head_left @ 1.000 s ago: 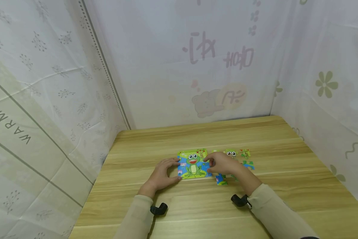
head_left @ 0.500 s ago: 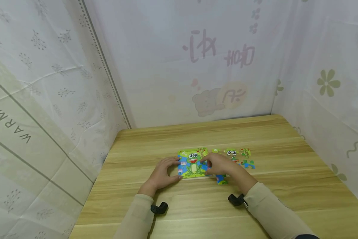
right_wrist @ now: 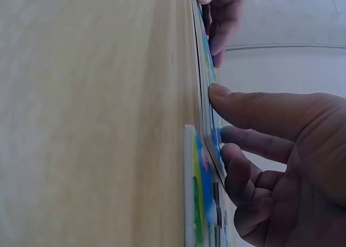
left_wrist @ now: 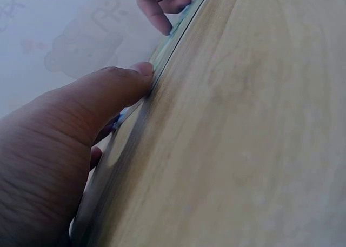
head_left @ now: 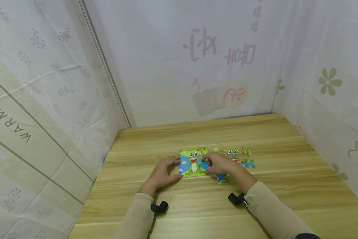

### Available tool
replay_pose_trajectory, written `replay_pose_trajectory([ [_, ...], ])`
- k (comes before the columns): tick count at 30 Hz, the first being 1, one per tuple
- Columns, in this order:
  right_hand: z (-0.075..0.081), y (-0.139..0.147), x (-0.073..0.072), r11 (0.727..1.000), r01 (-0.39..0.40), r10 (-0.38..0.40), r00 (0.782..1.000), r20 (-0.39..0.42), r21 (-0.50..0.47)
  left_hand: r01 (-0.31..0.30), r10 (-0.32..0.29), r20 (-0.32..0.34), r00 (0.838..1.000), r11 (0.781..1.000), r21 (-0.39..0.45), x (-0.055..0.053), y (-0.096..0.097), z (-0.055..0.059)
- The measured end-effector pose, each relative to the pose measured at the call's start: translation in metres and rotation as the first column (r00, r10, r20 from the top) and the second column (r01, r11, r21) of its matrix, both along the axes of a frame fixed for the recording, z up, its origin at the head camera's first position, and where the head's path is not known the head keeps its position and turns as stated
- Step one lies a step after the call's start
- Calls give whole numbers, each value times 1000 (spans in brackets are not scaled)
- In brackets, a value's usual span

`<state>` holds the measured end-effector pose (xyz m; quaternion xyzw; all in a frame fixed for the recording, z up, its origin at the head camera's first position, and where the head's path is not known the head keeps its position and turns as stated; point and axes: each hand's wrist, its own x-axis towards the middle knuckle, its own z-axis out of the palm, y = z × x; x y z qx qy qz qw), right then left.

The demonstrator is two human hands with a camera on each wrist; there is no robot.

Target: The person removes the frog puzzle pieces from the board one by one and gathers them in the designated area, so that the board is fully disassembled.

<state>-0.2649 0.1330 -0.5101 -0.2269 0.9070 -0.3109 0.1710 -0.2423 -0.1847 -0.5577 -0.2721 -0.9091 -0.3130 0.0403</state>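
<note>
A flat frog picture board, green and blue with a wide-eyed frog, lies on the table in the head view. My left hand rests at its left side, fingertips at the upper left edge and thumb near the lower left corner. Over the right part lies my right hand, its thumb and index finger touching the board and its other fingers bent. In the right wrist view the thumb meets the board's edge. Just right of the board, loose puzzle pieces show frog eyes; some are partly hidden by the right hand.
A blue and green puzzle piece lies below the right hand, close to the board. Several pieces spread right, including a blue one and a green one with red dots. The wooden table meets a patterned curtain.
My right hand has shifted slightly left, its index finger and thumb now further over the board's right part. More loose pieces show beside it. The left hand keeps its place.
</note>
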Motion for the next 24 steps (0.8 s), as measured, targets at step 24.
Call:
replay_pose_trajectory([
  [24, -5, -2, -6, 1000, 11, -11, 1000, -8, -24, 5, -5, 21, 1000, 1000, -10, -2, -2, 0],
])
